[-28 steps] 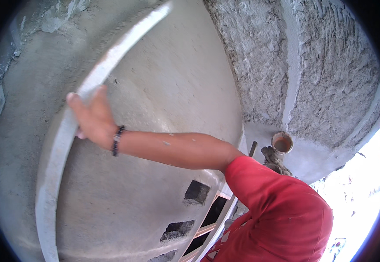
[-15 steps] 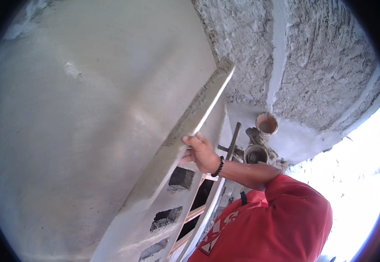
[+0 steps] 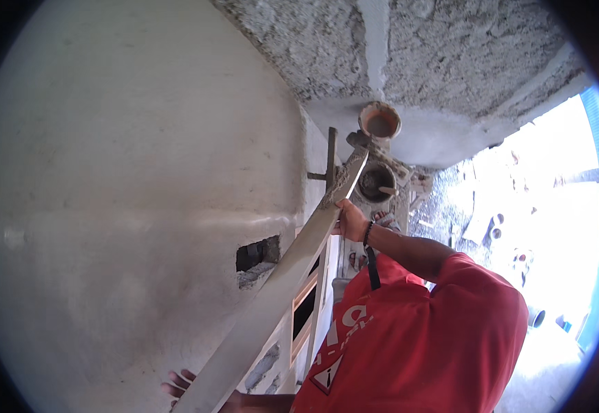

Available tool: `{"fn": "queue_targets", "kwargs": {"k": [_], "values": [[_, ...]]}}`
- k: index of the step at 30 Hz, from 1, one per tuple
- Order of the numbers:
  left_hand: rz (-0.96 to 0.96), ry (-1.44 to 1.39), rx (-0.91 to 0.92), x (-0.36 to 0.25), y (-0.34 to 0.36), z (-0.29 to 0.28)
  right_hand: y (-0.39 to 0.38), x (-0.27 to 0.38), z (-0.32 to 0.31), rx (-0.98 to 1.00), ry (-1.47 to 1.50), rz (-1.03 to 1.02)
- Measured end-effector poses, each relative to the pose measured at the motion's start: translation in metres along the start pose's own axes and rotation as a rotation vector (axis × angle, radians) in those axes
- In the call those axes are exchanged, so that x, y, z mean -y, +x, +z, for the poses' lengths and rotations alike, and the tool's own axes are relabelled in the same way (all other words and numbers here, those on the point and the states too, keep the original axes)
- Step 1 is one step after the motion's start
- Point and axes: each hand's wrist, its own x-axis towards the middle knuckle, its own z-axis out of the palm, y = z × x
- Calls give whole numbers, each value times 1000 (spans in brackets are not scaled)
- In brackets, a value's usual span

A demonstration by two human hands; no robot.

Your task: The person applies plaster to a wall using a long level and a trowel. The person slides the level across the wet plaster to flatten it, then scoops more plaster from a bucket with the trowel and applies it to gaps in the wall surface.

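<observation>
A long, pale, flat straightedge (image 3: 258, 323) slants from the lower left up to a narrow far end, with wet mortar smeared along its upper part. My right hand (image 3: 352, 220), a dark bead bracelet at its wrist, is closed on its right edge near that end. My left hand (image 3: 181, 385) is at the lower end, its stretched, spread fingers showing beyond the left edge; the board hides the palm. Smooth grey plaster covers the wall (image 3: 127, 151) on the left. A rough-edged rectangular hole (image 3: 257, 258) is cut in it beside the board.
Two mortar buckets stand beyond the board: an orange-rimmed one (image 3: 380, 122) and a dark one (image 3: 376, 182) with a handle sticking out. A T-shaped bar (image 3: 331, 158) is beside them. Rough plaster (image 3: 465, 69) covers the far wall. A wooden-framed opening (image 3: 304, 310) is below the board.
My view has turned, and the straightedge's far end now points toward the buckets instead of lying over the wall. My left hand has come into view. My right hand keeps its grip.
</observation>
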Motion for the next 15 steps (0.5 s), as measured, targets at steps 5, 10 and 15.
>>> {"fn": "queue_targets", "kwargs": {"k": [5, 10, 15], "values": [[-284, -273, 344, 65, 2, 72, 30, 11, -61, -95, -1, 79], [-341, -286, 500, 143, -12, 158, 53, 26, -128, -215, -77, 209], [-388, -306, 589, 215, -44, 210, 69, 65, -216, -550, -877, 85]]}}
